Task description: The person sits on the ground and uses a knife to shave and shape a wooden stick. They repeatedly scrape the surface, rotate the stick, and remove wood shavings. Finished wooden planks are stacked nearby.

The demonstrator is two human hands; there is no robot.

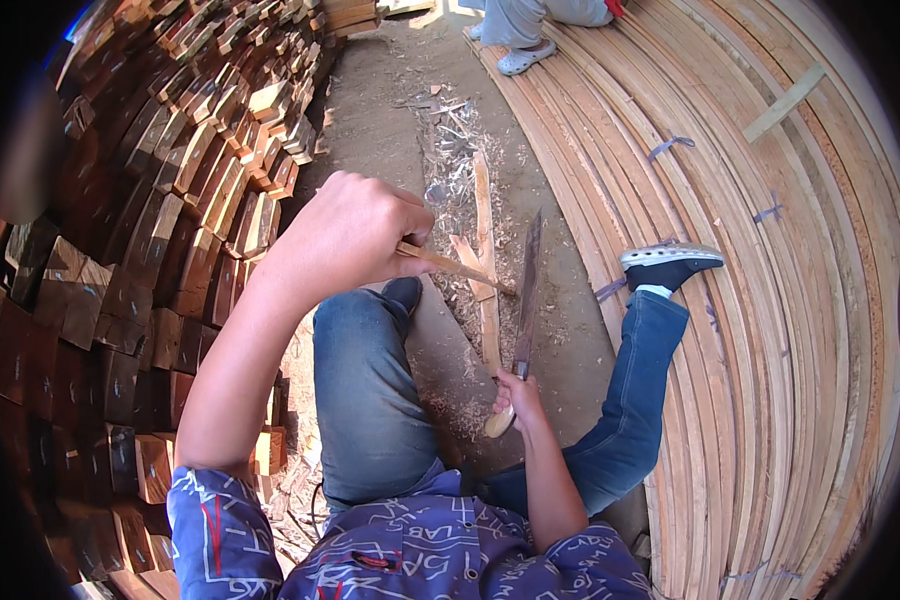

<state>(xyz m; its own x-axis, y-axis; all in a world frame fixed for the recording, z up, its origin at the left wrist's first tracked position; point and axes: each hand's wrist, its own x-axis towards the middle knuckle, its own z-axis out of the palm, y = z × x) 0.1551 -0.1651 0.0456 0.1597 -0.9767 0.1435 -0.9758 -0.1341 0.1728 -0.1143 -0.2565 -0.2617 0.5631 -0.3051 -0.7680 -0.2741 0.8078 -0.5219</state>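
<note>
My left hand (pixel 365 235), raised at centre left, is closed around a thin wooden stick (pixel 460 268). The stick slants down to the right, its far end close beside the blade of a machete (pixel 530 310); I cannot tell whether they touch. Lower down, my right hand (pixel 519 402) grips the machete's pale wooden handle, and the long dark blade points away from me. Under the stick, a long flat strip of wood (pixel 489 335) lies on the ground, with a shorter wood piece (pixel 464 250) against it.
Stacked cut timber (pixel 210 190) rises along the left. Long planks (pixel 610 150), tied with purple strips, cover the right side, and my shoe (pixel 670 265) rests on them. Shavings (pixel 460 150) litter the dirt ground. At the top, another person's clog (pixel 526 57) is beside the planks.
</note>
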